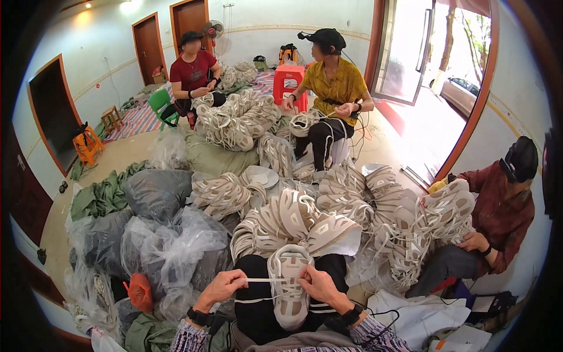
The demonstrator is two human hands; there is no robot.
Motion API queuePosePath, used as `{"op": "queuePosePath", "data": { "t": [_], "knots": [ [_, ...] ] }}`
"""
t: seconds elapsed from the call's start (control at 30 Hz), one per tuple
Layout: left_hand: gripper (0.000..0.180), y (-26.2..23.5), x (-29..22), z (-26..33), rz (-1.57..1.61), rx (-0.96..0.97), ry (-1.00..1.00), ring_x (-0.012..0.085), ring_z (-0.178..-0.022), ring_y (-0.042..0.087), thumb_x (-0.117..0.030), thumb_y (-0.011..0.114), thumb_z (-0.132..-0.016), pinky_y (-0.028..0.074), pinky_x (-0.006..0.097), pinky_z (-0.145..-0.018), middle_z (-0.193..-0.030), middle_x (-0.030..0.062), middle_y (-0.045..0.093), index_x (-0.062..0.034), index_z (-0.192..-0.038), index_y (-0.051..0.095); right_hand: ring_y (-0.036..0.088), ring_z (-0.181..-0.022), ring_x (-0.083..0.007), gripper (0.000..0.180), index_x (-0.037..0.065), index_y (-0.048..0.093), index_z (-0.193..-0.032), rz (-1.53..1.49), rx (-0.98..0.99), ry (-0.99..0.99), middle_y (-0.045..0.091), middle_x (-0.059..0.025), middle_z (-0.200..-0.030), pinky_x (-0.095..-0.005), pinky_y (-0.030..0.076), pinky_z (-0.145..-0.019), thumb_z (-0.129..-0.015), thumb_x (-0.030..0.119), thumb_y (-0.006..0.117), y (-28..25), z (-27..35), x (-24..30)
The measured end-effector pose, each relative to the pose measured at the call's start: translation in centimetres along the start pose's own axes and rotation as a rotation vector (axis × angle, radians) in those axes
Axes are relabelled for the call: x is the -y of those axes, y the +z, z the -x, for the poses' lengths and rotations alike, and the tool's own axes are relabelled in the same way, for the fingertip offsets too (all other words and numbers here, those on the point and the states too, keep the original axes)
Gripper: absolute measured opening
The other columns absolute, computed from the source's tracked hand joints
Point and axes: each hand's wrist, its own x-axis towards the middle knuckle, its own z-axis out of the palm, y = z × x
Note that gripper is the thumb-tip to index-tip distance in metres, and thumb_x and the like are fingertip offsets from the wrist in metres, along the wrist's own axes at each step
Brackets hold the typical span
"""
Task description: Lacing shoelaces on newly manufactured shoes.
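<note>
Low in the frame, centre: a pale beige-and-white shoe upper [289, 281] lying across black-trousered knees, long axis running near to far, wider rounded end nearest the lower edge, narrower end aimed up the frame toward the heap. Which end is toe, hard to tell at this size. Left hand [221, 288] closed in a pinch on one end of a white lace [267, 280]; right hand [319, 286] pinching the other end, fingers curled, the lace stretched taut and level between them, crossing the upper at right angles to its long axis. A second run of lace sagging lower left toward the knee.

Likely trouble from here, as a judgement only: uneven pull dragging one lace end short through the eyelets; a slipped pinch letting the taut lace spring back; the upper sliding sideways off the knees, being merely rested there; the slack lower loop snagging on the dark watch [200, 317] at the left wrist.

Just beyond the knees, mid-frame: a large heap of matching uppers [293, 220], stacked and nested. Left of centre: grey bundles in clear plastic bags [167, 240], an orange scrap among them. At right edge: a seated person in a dark red shirt [501, 214] with more uppers on the lap. Upper centre: a person in a yellow shirt [337, 85] beside a red plastic stool [290, 79]. Upper left: a person in a red top [192, 70], a green chair, brown doors behind.
</note>
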Motion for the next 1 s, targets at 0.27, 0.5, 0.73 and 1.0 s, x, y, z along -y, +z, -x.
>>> {"op": "queuePosePath", "data": {
  "t": [0.27, 0.5, 0.73, 1.0],
  "knots": [
    [0.017, -4.1, -1.7, 4.7, -0.086, 0.052, 0.046, 0.0079, -0.058, 0.050, -0.016, 0.055, -0.083, 0.038, 0.025, -0.052, -0.065, 0.0017, 0.060, -0.0003, -0.080, 0.061, 0.061, -0.076, -0.0385, 0.020, 0.003, 0.056, -0.095, -0.025, 0.348, -0.155, 0.063, -0.0178, -0.077, -0.0442, 0.048, -0.067, -0.087, 0.021, 0.053, 1.5, -2.3, 2.7],
    [0.022, -10.0, 5.2, 11.9, -0.416, -0.164, -0.214, 0.0141, -0.053, 0.050, -0.020, 0.056, -0.080, 0.039, 0.030, -0.052, -0.057, 0.0057, 0.055, 0.0003, -0.074, 0.060, 0.054, -0.047, -0.0103, 0.026, 0.001, 0.057, -0.087, -0.285, 0.593, 0.138, 0.055, -0.0024, -0.057, -0.0258, 0.043, -0.044, -0.093, 0.027, 0.054, 1.0, -3.3, 3.3],
    [0.022, -13.2, 14.8, 19.7, -0.557, -0.362, -0.590, 0.0249, -0.060, 0.058, -0.024, 0.059, -0.079, 0.044, 0.035, -0.058, -0.064, 0.0121, 0.061, -0.0032, -0.078, 0.065, 0.054, -0.045, -0.0121, 0.026, -0.001, 0.056, -0.080, -0.247, 0.617, 0.092, 0.057, -0.0062, -0.056, -0.0283, 0.045, -0.044, -0.090, 0.023, 0.056, 0.9, -3.5, 3.6],
    [0.020, -12.5, 20.6, 21.7, -1.387, -0.606, -0.372, 0.0336, -0.073, 0.061, -0.019, 0.061, -0.075, 0.047, 0.046, -0.068, -0.069, 0.0158, 0.063, -0.0045, -0.084, 0.070, 0.062, -0.060, -0.0267, 0.026, 0.001, 0.062, -0.085, 0.065, 0.522, -0.329, 0.063, -0.0144, -0.067, -0.0362, 0.049, -0.057, -0.086, 0.026, 0.058, 2.5, -3.1, 2.5]
  ]
}}
